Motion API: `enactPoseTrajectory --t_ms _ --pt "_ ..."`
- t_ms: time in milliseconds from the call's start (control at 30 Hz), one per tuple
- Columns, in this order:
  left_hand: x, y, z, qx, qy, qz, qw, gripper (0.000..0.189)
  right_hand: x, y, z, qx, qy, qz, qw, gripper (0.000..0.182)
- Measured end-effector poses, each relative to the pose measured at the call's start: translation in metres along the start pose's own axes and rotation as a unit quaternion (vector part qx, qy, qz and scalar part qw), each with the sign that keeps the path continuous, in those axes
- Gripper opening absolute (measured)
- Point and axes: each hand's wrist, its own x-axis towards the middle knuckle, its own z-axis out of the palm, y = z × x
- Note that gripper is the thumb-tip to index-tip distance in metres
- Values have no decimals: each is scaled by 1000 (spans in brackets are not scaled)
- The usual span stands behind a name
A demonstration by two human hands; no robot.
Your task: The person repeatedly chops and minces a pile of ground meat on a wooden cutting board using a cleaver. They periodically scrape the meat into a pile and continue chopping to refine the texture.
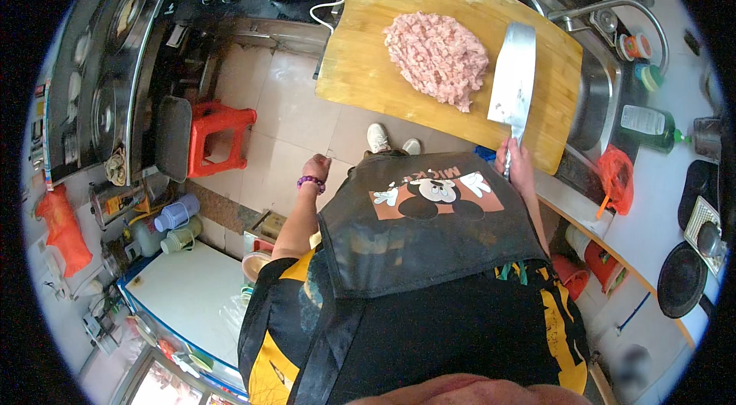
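My right hand (518, 165) grips the metal handle of a broad cleaver (513, 77), whose blade lies over the right part of a wooden cutting board (356, 68). Left of the blade, apart from it, a flattened mound of minced raw meat (439, 58) rests on the board. My left hand (317, 168) hangs over the tiled floor, away from the board, with a purple bead bracelet at the wrist. Its fingers look curled, and nothing shows in them. A dark apron with a cartoon print (428, 198) covers my front.
A sink (601, 88) with a curved faucet (650, 8) adjoins the board's right side. Nearby stand a green bottle (647, 128) and a red plastic bag (615, 179). Pots sit on the stove at the upper left. A red stool (221, 139) stands on the floor.
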Motion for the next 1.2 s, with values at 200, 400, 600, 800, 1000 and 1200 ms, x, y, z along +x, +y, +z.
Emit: enactPoseTrajectory --t_ms 200,400,600,800,1000,1200 --pt "17 -33 -26 -15 63 -16 998 32 -10 99 -37 -142 8 -23 990 36" --pt "71 -97 -28 38 -6 3 999 34 -21 130 7 -50 149 116 981 35" --pt "124 -62 -107 145 -33 128 981 33 -20 107 73 -104 115 22 988 45" --pt "175 -58 -188 124 57 123 983 36 6 70 154 126 151 45 979 38" --pt "188 -104 -197 124 14 93 988 37 14 11 190 90 242 31 966 31" --pt "188 -124 -177 112 -57 66 990 38 11 -26 204 -328 337 -57 881 34"
